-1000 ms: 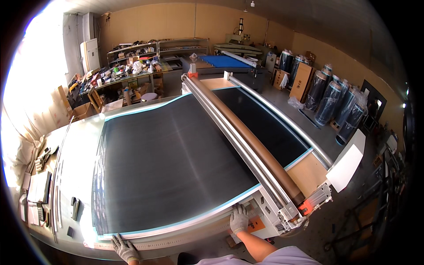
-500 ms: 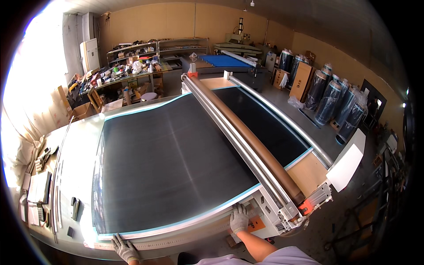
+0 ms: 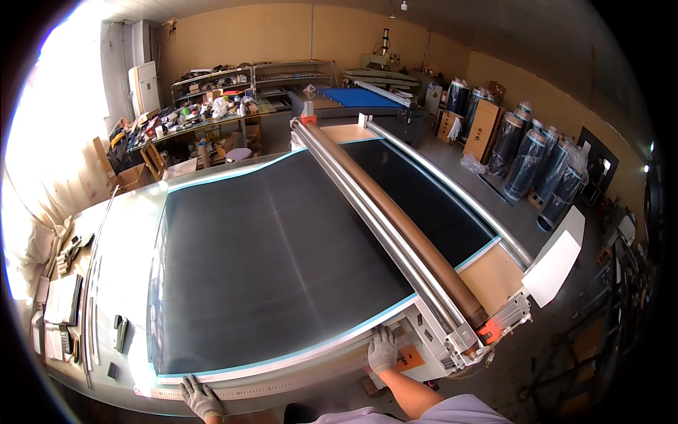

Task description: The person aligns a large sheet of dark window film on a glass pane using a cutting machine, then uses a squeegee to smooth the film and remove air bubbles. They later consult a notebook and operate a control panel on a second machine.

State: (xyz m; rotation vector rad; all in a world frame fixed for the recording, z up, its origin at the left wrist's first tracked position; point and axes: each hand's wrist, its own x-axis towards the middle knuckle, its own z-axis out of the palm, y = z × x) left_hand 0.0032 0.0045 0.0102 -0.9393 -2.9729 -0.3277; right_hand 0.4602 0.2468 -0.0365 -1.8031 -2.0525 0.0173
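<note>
A wide dark sheet (image 3: 261,261) with pale blue edges lies flat over the table and passes beneath a long roller bar. My left hand (image 3: 200,397), in a grey glove, rests with fingers spread at the sheet's near left edge, over a long ruler (image 3: 268,388). Also gloved, my right hand (image 3: 383,350) lies with fingers stretched out by the near edge, beside the machine's end. Neither hand holds anything. The brown roller (image 3: 402,226) runs diagonally alongside silver rails (image 3: 374,220), to the right of the sheet's larger part.
A utility knife (image 3: 121,333) and long thin metal strips (image 3: 89,297) lie on the table's left. A white angular cover (image 3: 558,258) juts out at the machine's right end. Plastic-wrapped rolls (image 3: 526,162) stand at the back right, and a cluttered workbench (image 3: 191,126) at the back left.
</note>
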